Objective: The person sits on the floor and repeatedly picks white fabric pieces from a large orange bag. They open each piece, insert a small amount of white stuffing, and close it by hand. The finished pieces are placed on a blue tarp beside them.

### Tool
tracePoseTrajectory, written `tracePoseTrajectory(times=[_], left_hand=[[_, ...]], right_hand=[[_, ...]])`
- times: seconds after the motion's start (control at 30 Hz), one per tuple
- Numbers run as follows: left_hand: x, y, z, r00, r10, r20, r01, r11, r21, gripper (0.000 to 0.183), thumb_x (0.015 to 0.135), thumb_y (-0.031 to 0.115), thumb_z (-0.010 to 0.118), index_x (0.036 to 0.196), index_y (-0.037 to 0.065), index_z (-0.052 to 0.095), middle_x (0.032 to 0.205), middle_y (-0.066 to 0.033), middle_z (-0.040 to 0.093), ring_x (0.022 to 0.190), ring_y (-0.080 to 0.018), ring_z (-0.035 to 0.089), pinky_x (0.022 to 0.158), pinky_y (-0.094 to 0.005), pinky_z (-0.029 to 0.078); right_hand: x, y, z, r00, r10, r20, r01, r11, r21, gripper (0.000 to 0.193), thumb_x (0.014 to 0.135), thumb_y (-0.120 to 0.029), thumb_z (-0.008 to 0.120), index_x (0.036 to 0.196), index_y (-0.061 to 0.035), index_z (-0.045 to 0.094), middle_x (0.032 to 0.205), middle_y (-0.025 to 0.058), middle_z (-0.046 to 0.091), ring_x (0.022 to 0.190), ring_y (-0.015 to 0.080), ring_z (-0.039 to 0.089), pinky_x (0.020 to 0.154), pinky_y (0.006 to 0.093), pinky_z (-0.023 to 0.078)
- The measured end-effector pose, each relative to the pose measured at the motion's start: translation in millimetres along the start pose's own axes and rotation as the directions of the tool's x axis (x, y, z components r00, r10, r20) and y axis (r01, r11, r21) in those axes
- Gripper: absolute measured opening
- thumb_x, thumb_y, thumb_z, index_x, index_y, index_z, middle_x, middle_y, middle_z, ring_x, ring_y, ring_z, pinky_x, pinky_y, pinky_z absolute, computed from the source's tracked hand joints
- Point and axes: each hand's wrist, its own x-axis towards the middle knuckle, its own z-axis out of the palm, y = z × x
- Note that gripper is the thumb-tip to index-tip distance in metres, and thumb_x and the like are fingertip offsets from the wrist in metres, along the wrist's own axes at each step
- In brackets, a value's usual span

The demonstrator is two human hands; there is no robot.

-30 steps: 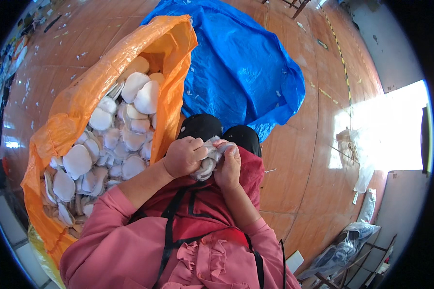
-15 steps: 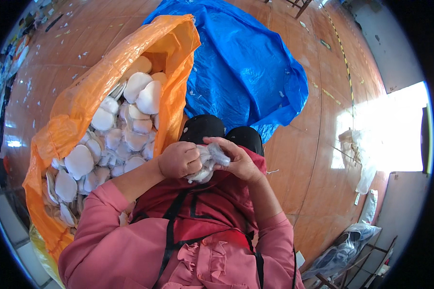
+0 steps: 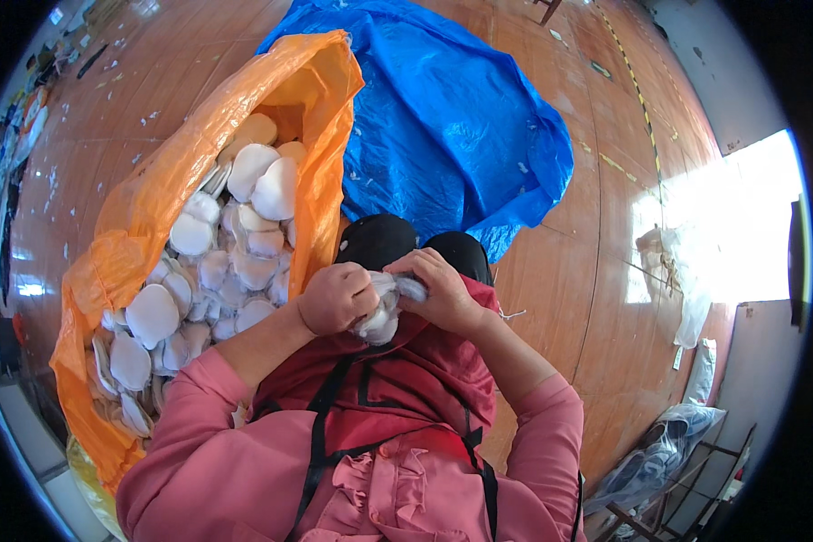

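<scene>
Over my lap I hold a small clear plastic bag point(image 3: 379, 323) with something white and soft-looking inside. My left hand point(image 3: 337, 296) is a closed fist round one side of the bag's gathered upper part. On the other side my right hand point(image 3: 438, 291) pinches the bunched plastic, its thumb and fingers bent round it. The bag's filled part hangs below and between the two hands. Beside my left arm an orange woven sack point(image 3: 122, 257) gapes wide, full of white and cream rounded pads point(image 3: 152, 314).
A large blue plastic sheet or sack point(image 3: 443, 117) spreads on the brown tiled floor point(image 3: 565, 361) beyond my knees. At the lower right, dark items lie under clear plastic point(image 3: 664, 452) by a metal frame. Crumpled plastic point(image 3: 691, 307) lies near the bright opening at right.
My right hand has turned and drawn in over the bunched plastic, so less of it sticks out. My left fist keeps its grip. The whole view has shifted slightly.
</scene>
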Motion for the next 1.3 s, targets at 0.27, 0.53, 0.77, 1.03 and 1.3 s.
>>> tracePoseTrajectory(times=[0.27, 0.53, 0.77, 1.03, 1.3], left_hand=[[5, 3, 8, 0.966, -0.248, -0.076, 0.251, 0.968, 0.024, 0.017, 0.075, 0.014, 0.064, 0.081, 0.008, 0.049, 0.076, -0.0101, 0.047, 0.066, -0.0321, 0.054, 0.055, -0.0422, 0.044], [13, 15, -3, 0.927, -0.362, 0.101, 0.357, 0.932, 0.059, 0.012, 0.081, 0.015, 0.061, 0.087, 0.007, 0.053, 0.077, -0.0098, 0.049, 0.068, -0.0309, 0.057, 0.058, -0.0435, 0.046], [-4, 48, -20, 0.971, -0.204, 0.12, 0.213, 0.975, -0.068, 0.038, 0.076, 0.011, 0.066, 0.111, 0.0, 0.057, 0.09, -0.0125, 0.058, 0.078, -0.0321, 0.061, 0.068, -0.0411, 0.051], [-10, 45, -36, 0.734, -0.577, 0.359, 0.674, 0.55, -0.494, 0.015, 0.089, 0.004, 0.069, 0.103, 0.003, 0.064, 0.086, -0.0043, 0.057, 0.079, -0.0143, 0.06, 0.07, -0.026, 0.048], [-6, 38, -40, 0.692, -0.537, 0.482, 0.715, 0.421, -0.558, 0.03, 0.081, 0.001, 0.073, 0.11, 0.003, 0.063, 0.095, -0.0035, 0.056, 0.077, -0.0109, 0.058, 0.071, -0.0257, 0.05]], right_hand=[[3, 1, 36, 0.958, 0.206, -0.2, -0.198, 0.978, 0.06, 0.043, 0.066, 0.0, 0.071, 0.106, -0.007, 0.059, 0.097, 0.0147, 0.058, 0.094, 0.0376, 0.058, 0.079, 0.0418, 0.05], [-6, 8, 53, 0.907, 0.316, -0.28, -0.283, 0.947, 0.152, 0.044, 0.061, 0.007, 0.067, 0.102, -0.0055, 0.06, 0.097, 0.014, 0.06, 0.095, 0.036, 0.06, 0.083, 0.0388, 0.049], [-42, -6, 89, 0.8, 0.505, -0.324, -0.295, 0.801, 0.521, 0.039, 0.071, 0.014, 0.064, 0.106, -0.0036, 0.06, 0.102, 0.0103, 0.066, 0.097, 0.022, 0.064, 0.087, 0.0309, 0.05], [-53, -13, 97, 0.854, 0.3, -0.424, -0.058, 0.866, 0.497, 0.044, 0.073, 0.011, 0.072, 0.106, -0.0051, 0.048, 0.108, 0.0135, 0.064, 0.1, 0.0253, 0.063, 0.088, 0.0344, 0.051], [-55, -8, 100, 0.902, 0.152, -0.404, 0.067, 0.875, 0.479, 0.043, 0.074, 0.008, 0.074, 0.103, -0.0063, 0.046, 0.11, 0.015, 0.063, 0.1, 0.0274, 0.062, 0.087, 0.0357, 0.05]])
